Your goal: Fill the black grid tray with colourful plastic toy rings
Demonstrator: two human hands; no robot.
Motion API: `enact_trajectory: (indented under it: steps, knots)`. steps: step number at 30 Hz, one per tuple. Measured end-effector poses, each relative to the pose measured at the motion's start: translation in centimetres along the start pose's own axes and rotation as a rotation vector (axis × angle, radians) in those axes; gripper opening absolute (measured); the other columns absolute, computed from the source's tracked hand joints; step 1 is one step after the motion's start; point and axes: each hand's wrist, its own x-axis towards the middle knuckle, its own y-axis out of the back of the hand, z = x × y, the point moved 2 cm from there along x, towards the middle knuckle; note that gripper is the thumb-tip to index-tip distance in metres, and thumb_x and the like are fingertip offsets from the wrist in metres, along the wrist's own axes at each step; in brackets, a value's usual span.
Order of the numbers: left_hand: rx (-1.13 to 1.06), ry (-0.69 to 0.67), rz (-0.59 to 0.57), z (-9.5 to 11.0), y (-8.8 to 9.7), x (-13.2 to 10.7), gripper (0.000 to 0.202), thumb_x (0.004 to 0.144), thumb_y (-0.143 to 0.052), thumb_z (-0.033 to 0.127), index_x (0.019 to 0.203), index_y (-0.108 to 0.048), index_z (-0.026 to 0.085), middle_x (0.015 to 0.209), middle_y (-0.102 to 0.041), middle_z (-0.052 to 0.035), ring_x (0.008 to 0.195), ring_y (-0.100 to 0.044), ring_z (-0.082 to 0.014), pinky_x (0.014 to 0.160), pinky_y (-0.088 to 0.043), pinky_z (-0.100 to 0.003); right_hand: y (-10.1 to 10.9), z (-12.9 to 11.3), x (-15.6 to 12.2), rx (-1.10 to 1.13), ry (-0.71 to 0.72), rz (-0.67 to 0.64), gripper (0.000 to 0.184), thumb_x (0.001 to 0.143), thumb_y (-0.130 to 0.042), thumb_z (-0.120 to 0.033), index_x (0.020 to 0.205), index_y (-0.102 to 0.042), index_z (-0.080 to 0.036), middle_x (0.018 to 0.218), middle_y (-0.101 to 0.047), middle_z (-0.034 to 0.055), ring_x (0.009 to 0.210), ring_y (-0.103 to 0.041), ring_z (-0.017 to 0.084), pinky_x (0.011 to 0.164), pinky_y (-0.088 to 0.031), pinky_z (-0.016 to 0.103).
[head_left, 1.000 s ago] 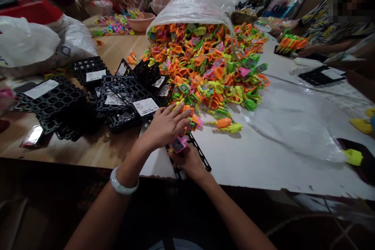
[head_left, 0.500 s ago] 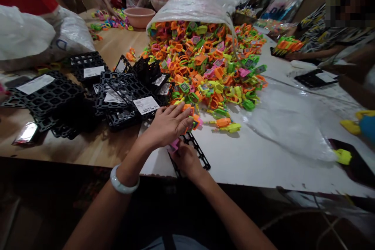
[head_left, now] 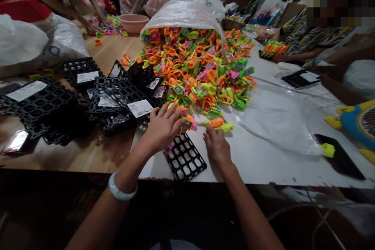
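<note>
My left hand (head_left: 164, 125) lies with fingers stretched over a few orange and pink toy pieces at the near edge of a big heap of small coloured plastic toys (head_left: 199, 66). Just below it a black grid tray (head_left: 185, 158) rests flat on the white sheet, with a pink piece (head_left: 168, 149) at its left corner. My right hand (head_left: 216, 144) is to the right of the tray, fingers curled down toward a yellow-green and orange toy (head_left: 222, 125). Whether it grips it is hidden.
A pile of black grid trays with white labels (head_left: 117, 97) lies to the left. The toy heap spills from a clear plastic bag (head_left: 187, 8). Other people's hands (head_left: 90, 23) sort pieces at the far left, by a pink bowl (head_left: 133, 22). A dark phone (head_left: 340, 158) lies right.
My right hand left the tray and moved right and forward to the toys at the heap's edge. The tray is now uncovered and lies flat. My left hand stayed on the pieces.
</note>
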Motion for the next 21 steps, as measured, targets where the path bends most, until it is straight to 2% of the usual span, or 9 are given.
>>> enact_trajectory:
  steps: [3,5,6,9,11,13,15,18,21]
  knots:
    - [-0.150,-0.007,0.345,0.2,0.5,-3.3,0.045,0.102,-0.034,0.039,0.139,-0.046,0.017,0.147,-0.050,-0.0136,0.140,-0.039,-0.0229,0.115,-0.029,-0.045,0.9,1.9,-0.3,-0.183,-0.025,-0.120,0.020,0.095,-0.048,-0.034,0.100,-0.060,-0.019,0.100,-0.060,0.0089,0.084,-0.061,0.022,0.065,-0.042,0.030]
    - [-0.221,0.020,0.574,0.4,0.1,-6.9,0.034,0.100,-0.042,0.029,0.133,-0.050,0.020,0.133,-0.060,-0.0111,0.128,-0.051,-0.0198,0.110,-0.038,-0.039,1.7,2.7,-0.7,-0.228,-0.101,-0.212,0.022,0.094,-0.050,-0.041,0.092,-0.056,-0.020,0.092,-0.062,0.0071,0.081,-0.062,0.022,0.064,-0.040,0.030]
    - [-0.239,0.065,0.646,0.5,-0.5,-8.9,0.030,0.099,-0.044,0.025,0.127,-0.053,0.022,0.123,-0.063,-0.0087,0.120,-0.055,-0.0186,0.106,-0.042,-0.037,2.2,3.1,-0.7,-0.247,-0.165,-0.252,0.026,0.093,-0.051,-0.046,0.090,-0.055,-0.020,0.087,-0.063,0.0063,0.078,-0.062,0.022,0.062,-0.039,0.030]
    - [-0.284,0.174,0.584,0.7,-3.4,-13.3,0.024,0.095,-0.054,0.026,0.119,-0.054,0.022,0.107,-0.064,-0.0057,0.103,-0.062,-0.0183,0.092,-0.050,-0.032,3.4,4.3,0.2,-0.282,-0.311,-0.274,0.037,0.087,-0.055,-0.057,0.090,-0.054,-0.020,0.078,-0.066,0.0064,0.071,-0.063,0.024,0.058,-0.036,0.030]
    - [-0.344,0.275,0.465,0.4,-5.6,-14.4,0.026,0.093,-0.057,0.030,0.118,-0.053,0.021,0.104,-0.063,-0.0054,0.094,-0.063,-0.0181,0.083,-0.054,-0.031,3.8,5.0,1.1,-0.245,-0.315,-0.242,0.032,0.084,-0.059,-0.052,0.086,-0.055,-0.020,0.075,-0.067,0.0066,0.068,-0.063,0.023,0.057,-0.035,0.029]
    - [-0.382,0.345,0.381,0.0,-7.4,-14.1,0.027,0.092,-0.058,0.031,0.117,-0.054,0.020,0.105,-0.063,-0.0063,0.093,-0.063,-0.0194,0.081,-0.054,-0.033,3.9,5.6,1.6,-0.163,-0.327,-0.263,0.021,0.083,-0.061,-0.041,0.077,-0.056,-0.021,0.066,-0.067,0.0041,0.062,-0.062,0.020,0.056,-0.036,0.028]
    - [-0.370,0.357,0.358,-0.4,-8.4,-12.8,0.024,0.092,-0.059,0.030,0.113,-0.056,0.019,0.103,-0.063,-0.0072,0.094,-0.063,-0.0215,0.081,-0.054,-0.035,3.9,6.2,1.8,-0.110,-0.377,-0.320,0.016,0.081,-0.059,-0.034,0.070,-0.056,-0.022,0.055,-0.064,0.0010,0.056,-0.059,0.018,0.055,-0.036,0.028]
    - [-0.300,0.313,0.376,-0.9,-9.1,-11.1,0.013,0.093,-0.056,0.026,0.103,-0.060,0.019,0.094,-0.063,-0.0069,0.089,-0.061,-0.0221,0.078,-0.052,-0.035,4.1,6.6,1.7,-0.133,-0.412,-0.375,0.018,0.080,-0.060,-0.036,0.068,-0.056,-0.023,0.050,-0.061,-0.0004,0.051,-0.057,0.017,0.053,-0.035,0.028]
    - [-0.271,0.280,0.390,-1.2,-9.5,-10.4,0.012,0.093,-0.053,0.024,0.097,-0.063,0.018,0.084,-0.061,-0.0058,0.080,-0.059,-0.0220,0.072,-0.049,-0.034,4.2,6.8,2.0,-0.148,-0.370,-0.340,0.023,0.076,-0.065,-0.042,0.068,-0.055,-0.023,0.054,-0.062,0.0006,0.051,-0.056,0.017,0.051,-0.033,0.028]
